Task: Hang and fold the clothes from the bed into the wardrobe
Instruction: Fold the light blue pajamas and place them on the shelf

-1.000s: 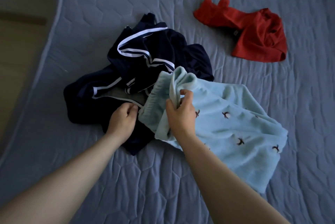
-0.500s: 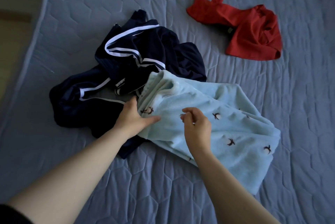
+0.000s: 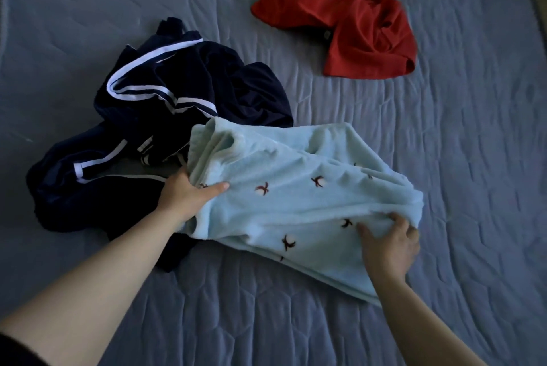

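The bed (image 3: pixel 444 158) carries three clothes on its quilted grey cover. The blue garment (image 3: pixel 296 188), soft and with small dark marks, lies in the middle, near the person. The left hand (image 3: pixel 186 196) holds its left end, with the thumb flat on top and the fingers hidden under the edge. The right hand (image 3: pixel 390 244) grips a fold at its right end with curled fingers. The navy garment (image 3: pixel 165 90), with white stripes, lies crumpled partly under the blue one. The red garment (image 3: pixel 364 31) lies well apart, farther back.
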A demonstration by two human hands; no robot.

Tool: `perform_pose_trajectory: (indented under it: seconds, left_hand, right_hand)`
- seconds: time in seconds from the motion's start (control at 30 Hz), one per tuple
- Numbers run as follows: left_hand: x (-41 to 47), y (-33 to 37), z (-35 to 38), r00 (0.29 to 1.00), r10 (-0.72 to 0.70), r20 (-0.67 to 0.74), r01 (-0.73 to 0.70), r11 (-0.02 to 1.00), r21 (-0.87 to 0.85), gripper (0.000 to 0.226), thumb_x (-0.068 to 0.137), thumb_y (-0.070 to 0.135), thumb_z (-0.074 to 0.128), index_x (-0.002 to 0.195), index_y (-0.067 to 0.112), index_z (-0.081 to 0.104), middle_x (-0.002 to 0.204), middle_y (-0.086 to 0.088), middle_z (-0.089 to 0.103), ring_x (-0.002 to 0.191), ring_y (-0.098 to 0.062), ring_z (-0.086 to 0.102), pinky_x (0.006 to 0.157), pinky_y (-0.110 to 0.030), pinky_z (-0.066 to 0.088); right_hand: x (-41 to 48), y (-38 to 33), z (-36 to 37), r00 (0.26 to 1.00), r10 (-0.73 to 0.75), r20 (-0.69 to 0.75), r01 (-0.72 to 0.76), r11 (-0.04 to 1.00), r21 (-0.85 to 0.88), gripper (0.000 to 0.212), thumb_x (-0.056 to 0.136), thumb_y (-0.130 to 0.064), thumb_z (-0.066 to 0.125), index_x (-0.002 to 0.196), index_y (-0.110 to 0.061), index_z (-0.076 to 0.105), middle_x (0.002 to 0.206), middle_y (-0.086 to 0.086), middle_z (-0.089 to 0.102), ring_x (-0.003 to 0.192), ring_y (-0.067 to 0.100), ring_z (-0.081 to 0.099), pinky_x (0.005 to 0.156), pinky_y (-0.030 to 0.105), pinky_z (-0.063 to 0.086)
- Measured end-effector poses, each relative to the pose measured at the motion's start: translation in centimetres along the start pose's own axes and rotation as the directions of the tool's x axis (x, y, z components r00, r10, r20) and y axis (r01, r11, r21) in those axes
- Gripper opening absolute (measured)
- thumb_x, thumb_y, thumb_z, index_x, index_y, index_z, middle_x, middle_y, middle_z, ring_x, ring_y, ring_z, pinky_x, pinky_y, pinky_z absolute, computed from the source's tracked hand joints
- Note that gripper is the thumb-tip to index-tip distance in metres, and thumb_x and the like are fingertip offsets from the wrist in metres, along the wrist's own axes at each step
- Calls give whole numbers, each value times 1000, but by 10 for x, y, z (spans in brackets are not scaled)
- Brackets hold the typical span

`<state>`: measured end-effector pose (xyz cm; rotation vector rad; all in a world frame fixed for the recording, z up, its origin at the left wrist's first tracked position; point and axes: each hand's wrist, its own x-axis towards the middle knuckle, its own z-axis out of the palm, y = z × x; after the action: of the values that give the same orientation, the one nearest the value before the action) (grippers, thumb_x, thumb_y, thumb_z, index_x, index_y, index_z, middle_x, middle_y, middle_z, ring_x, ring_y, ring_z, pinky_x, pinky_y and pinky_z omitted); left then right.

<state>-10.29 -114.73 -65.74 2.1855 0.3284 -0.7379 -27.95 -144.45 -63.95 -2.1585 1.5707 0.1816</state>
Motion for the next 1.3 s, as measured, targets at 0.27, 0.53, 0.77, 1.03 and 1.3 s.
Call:
perform_pose_trajectory:
  seconds: [0.27, 0.53, 0.77, 1.03, 1.3]
  left_hand:
    - [-27, 14, 22, 996, -89, -14, 89, 995, -46, 52, 63, 50, 82, 103, 26, 59, 90, 8, 66, 86, -13, 63, 68, -27, 49]
    - [-80, 54, 53, 999, -29, -17, 28, 998, -62, 33, 69, 41, 81, 91, 26, 62, 83, 13, 65, 76, -1, 60, 55, -19, 43]
    - [-151, 111, 93, 998, -21, 56, 26, 994, -104, 41, 65, 40, 83, 98, 23, 65, 89, 10, 67, 85, -11, 63, 66, -23, 48]
    - [-215, 158, 191, 997, -29, 71, 38, 991, -131, 36, 71, 36, 81, 99, 17, 70, 90, 1, 69, 81, -14, 64, 64, -22, 46]
    - [-215, 142, 268, 996, -37, -87, 74, 878, 472, 70, 82, 39, 67, 128, -7, 40, 130, -27, 47, 121, -39, 44, 99, -41, 38]
  right_hand:
    - [25, 21, -13, 948, 221, 228, -263, 949, 174, 99, 65, -44, 83, 142, -13, 28, 138, 17, 46, 124, 38, 47, 104, 55, 38]
    - [30, 23, -56, 982, 11, 186, -60, 964, 260, 22, 70, -31, 72, 78, -17, 58, 73, 2, 60, 69, 23, 58, 55, 30, 41]
    - [54, 40, -146, 996, -47, 70, 42, 996, 76, 25, 73, -37, 65, 83, -22, 47, 69, -7, 51, 61, 16, 48, 57, 29, 36]
    - [103, 114, -238, 998, -45, -32, 46, 999, 16, 26, 75, -42, 62, 76, -27, 40, 68, -7, 49, 58, 14, 45, 53, 28, 33]
    - [148, 205, -231, 990, -113, 87, 121, 988, -92, 61, 86, -27, 64, 138, -10, 36, 137, 13, 45, 124, 33, 45, 98, 48, 43]
